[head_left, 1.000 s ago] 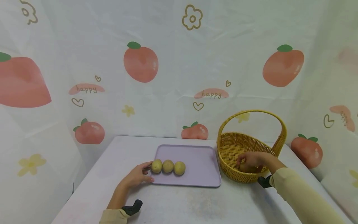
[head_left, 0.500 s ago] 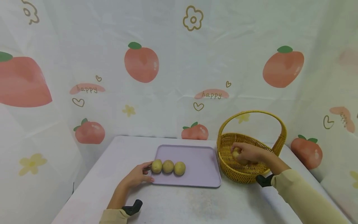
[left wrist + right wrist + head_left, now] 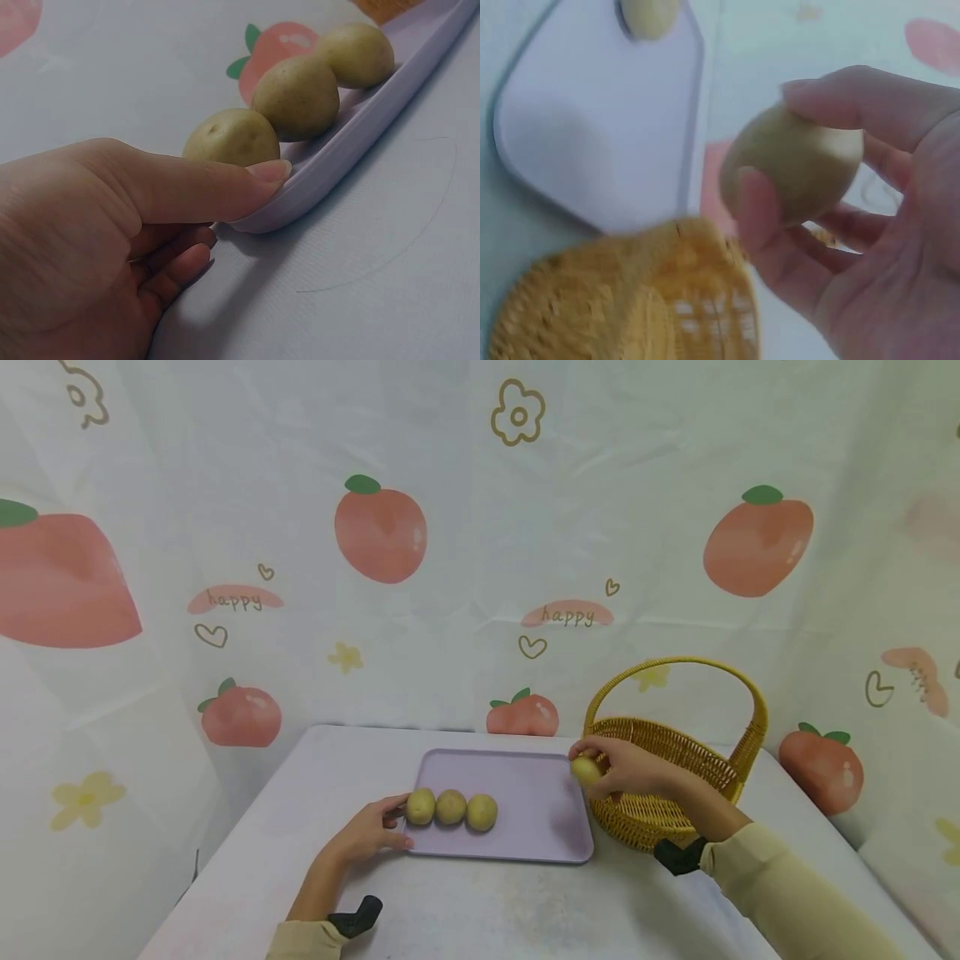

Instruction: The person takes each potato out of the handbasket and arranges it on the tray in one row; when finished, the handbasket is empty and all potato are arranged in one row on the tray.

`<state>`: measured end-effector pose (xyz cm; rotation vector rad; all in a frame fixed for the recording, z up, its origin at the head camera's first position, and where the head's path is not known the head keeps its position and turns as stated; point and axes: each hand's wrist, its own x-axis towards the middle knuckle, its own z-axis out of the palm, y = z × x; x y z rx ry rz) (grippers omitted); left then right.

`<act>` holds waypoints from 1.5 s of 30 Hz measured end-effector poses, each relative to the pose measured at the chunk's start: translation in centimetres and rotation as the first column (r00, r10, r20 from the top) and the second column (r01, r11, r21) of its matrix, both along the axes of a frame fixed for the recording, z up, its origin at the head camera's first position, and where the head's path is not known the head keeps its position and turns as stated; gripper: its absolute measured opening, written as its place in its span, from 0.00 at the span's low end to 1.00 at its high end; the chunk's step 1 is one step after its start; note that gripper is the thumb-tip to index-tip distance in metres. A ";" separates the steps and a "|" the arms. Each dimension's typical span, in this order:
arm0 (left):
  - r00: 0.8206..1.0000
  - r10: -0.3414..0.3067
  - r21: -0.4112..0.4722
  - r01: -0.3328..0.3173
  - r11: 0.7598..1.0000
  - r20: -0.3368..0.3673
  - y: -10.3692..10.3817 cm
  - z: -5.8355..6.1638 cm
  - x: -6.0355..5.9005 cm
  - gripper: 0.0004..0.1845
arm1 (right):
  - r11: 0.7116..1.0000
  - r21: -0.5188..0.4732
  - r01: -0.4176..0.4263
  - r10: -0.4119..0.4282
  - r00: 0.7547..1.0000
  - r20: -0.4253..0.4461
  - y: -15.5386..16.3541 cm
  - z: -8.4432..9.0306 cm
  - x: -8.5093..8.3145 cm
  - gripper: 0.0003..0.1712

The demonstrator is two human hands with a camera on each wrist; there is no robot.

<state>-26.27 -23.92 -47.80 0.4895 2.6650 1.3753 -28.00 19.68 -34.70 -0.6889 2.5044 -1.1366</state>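
In the head view my right hand (image 3: 633, 768) holds a potato (image 3: 586, 770) up over the tray's right edge, beside the wicker basket (image 3: 637, 831). The right wrist view shows thumb and fingers curled round that potato (image 3: 799, 161). Three more potatoes (image 3: 451, 807) sit in a row at the left of the lilac tray (image 3: 536, 810). My left hand (image 3: 365, 832) grips the tray's left edge near the front corner. Up close, its thumb (image 3: 262, 176) lies on the rim beside the nearest potato (image 3: 229, 139), with the other fingers lower, partly hidden.
The basket's tall arched handle (image 3: 678, 660) rises at the right of the white-covered table (image 3: 480, 910). A white cloth printed with peaches (image 3: 380, 535) hangs behind and at both sides.
My right hand has lifted a potato out of the basket and carried it left to the tray's right edge. My left hand and the three potatoes on the tray stay put.
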 end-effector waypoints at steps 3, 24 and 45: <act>1.000 -0.002 0.000 0.002 1.000 0.000 0.0 0.0 0.0 0.42 | 1.000 0.019 -0.009 0.010 0.998 -0.064 -1.6 -0.4 0.2 0.26; 1.000 0.017 0.000 -0.017 1.000 0.016 0.3 0.2 0.1 0.42 | 0.954 0.048 0.295 -0.287 0.950 -0.124 -10.6 -9.1 -1.3 0.23; 1.000 0.003 -0.022 -0.002 1.000 0.015 0.2 0.8 0.4 0.43 | 0.946 0.077 0.314 -0.304 0.945 -0.118 -11.4 -9.4 -0.7 0.31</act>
